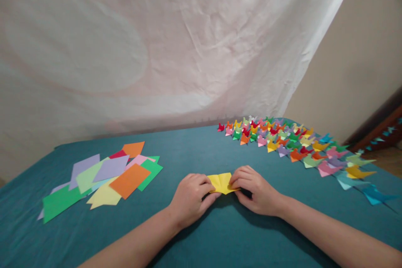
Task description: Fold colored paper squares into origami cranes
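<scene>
A small piece of folded yellow paper (pixel 221 183) is held between my two hands, just above or on the teal tablecloth. My left hand (pixel 195 194) pinches its left end, with the thumb below and the fingers on top. At the right end, my right hand (pixel 255 190) grips it the same way, fingers curled over it. A crease runs down the paper's middle, and its lower edge comes to a point there. Both its outer ends are hidden under my fingers.
Loose sheets of coloured paper, among them an orange sheet (pixel 130 181) and a green sheet (pixel 64 202), overlap on the left. Rows of folded paper birds (pixel 295 144) stand at the right. A pale hanging cloth (pixel 176 50) rises behind the teal tablecloth (pixel 185 146).
</scene>
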`<state>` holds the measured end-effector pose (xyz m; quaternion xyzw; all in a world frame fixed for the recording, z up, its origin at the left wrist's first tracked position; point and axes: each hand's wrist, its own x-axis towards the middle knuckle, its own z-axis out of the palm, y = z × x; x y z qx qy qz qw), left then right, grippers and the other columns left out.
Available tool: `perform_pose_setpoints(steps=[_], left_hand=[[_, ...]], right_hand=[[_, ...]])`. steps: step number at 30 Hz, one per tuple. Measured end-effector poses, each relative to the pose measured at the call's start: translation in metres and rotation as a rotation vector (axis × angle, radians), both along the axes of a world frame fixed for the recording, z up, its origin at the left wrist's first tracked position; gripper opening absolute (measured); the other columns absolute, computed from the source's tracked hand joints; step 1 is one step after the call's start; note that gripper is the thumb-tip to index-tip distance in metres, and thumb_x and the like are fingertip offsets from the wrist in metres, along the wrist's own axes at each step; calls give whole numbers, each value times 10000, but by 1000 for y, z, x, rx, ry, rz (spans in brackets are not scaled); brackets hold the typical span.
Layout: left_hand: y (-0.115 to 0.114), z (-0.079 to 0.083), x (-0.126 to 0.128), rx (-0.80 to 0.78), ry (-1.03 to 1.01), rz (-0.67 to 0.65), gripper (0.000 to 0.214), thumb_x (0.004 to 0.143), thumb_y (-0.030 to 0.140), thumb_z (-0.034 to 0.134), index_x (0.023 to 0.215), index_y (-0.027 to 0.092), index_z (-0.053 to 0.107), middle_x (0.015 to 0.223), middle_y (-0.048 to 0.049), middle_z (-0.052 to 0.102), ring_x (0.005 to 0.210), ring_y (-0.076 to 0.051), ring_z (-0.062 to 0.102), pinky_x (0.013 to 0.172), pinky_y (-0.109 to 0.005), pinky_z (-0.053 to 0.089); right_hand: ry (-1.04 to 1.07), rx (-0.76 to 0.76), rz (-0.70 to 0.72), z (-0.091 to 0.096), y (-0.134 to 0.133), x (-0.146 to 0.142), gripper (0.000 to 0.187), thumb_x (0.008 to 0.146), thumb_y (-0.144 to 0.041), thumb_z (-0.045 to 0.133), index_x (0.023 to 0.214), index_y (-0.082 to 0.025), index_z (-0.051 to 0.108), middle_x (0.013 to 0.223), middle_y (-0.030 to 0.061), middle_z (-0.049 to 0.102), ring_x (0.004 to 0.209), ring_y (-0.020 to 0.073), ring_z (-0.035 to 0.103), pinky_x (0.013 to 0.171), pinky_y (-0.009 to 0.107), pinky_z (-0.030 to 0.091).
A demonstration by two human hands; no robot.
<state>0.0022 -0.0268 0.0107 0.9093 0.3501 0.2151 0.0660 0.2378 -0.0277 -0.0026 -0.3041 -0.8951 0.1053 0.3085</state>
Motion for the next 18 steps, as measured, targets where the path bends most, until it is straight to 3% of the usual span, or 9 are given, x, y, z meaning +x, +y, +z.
perform_pose_setpoints(steps=[5, 11, 15, 18], left_hand=[[3, -5, -1, -49, -69, 38, 247, 929, 300, 452, 881, 198, 672, 882, -33, 642, 807, -155, 576, 744, -284, 436], [7, -5, 0, -156, -138, 65, 264, 928, 284, 450, 806, 183, 660, 853, -32, 620, 796, -151, 570, 747, -263, 448], [8, -5, 1, -191, -160, 86, 243, 927, 270, 438, 817, 167, 630, 842, -40, 598, 795, -157, 568, 736, -266, 462], [6, -5, 1, -182, -207, 89, 163, 914, 230, 447, 951, 168, 593, 933, -53, 599, 851, -163, 573, 772, -284, 478]], right_hand=[[34, -110, -32, 0, 1, 1, 77, 850, -166, 505, 877, -193, 572, 837, 52, 639, 809, 182, 562, 762, 337, 428], [104, -240, -145, -5, 6, -1, 236, 943, -277, 406, 789, -189, 562, 715, 30, 586, 683, 153, 525, 646, 276, 422], [164, -273, -152, -8, 9, -3, 232, 934, -258, 426, 773, -179, 572, 835, 50, 587, 761, 149, 549, 690, 271, 439], [172, -279, -166, -10, 11, -4, 230, 921, -248, 446, 748, -173, 578, 915, 62, 580, 778, 144, 558, 689, 267, 448]])
